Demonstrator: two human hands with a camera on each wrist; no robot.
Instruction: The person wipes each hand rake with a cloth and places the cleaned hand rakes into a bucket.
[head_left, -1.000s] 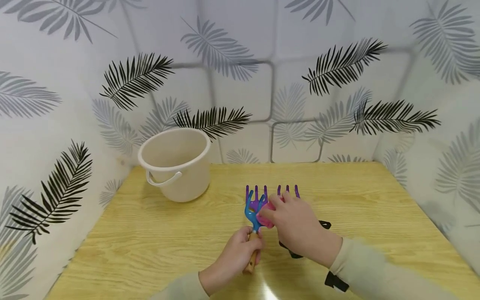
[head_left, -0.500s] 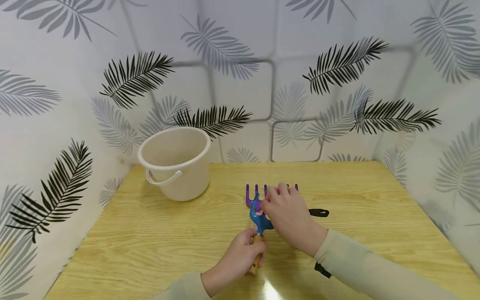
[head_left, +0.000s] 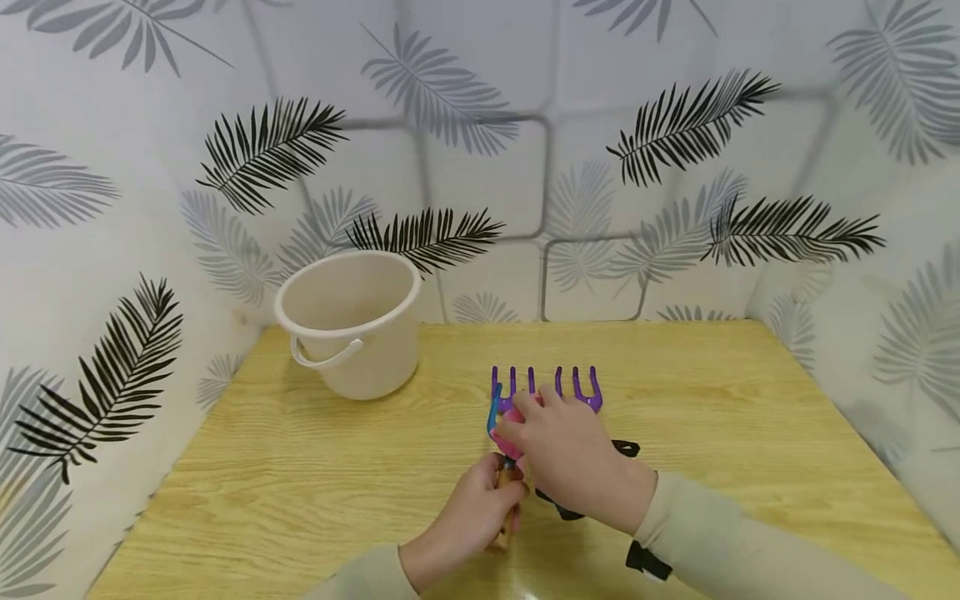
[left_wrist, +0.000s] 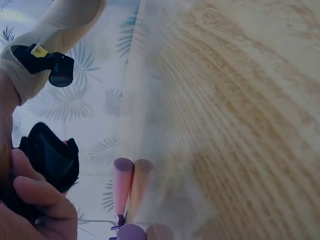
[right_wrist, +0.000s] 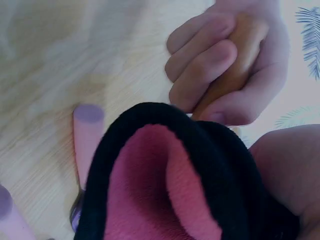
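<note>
My left hand (head_left: 467, 518) grips the wooden handle (right_wrist: 235, 75) of a small garden hand fork, prongs pointing away from me. One blue prong (head_left: 493, 410) of the fork shows; the rest of its head is covered. My right hand (head_left: 573, 467) holds a pink cloth mitt with black trim (head_left: 508, 435) against the fork's head, fingers curled over the cloth. In the right wrist view the mitt's black-edged opening gapes, its pink inside showing. A black loop (head_left: 626, 448) sticks out beyond my right hand. In the left wrist view, left fingers (left_wrist: 45, 197) wrap the handle beside the black trim.
Just behind my hands, two purple hand forks (head_left: 589, 402) lie side by side on the wood-grain table (head_left: 300, 483), partly hidden. A pink handle (right_wrist: 89, 145) shows in the right wrist view. A cream bucket (head_left: 382, 362) stands back left, before the leaf-patterned wall covering (head_left: 480, 183).
My right hand has rubbed the mitt across the fork's head, moving up and right, then back down and left. The left hand keeps its grip, shifting only slightly.
</note>
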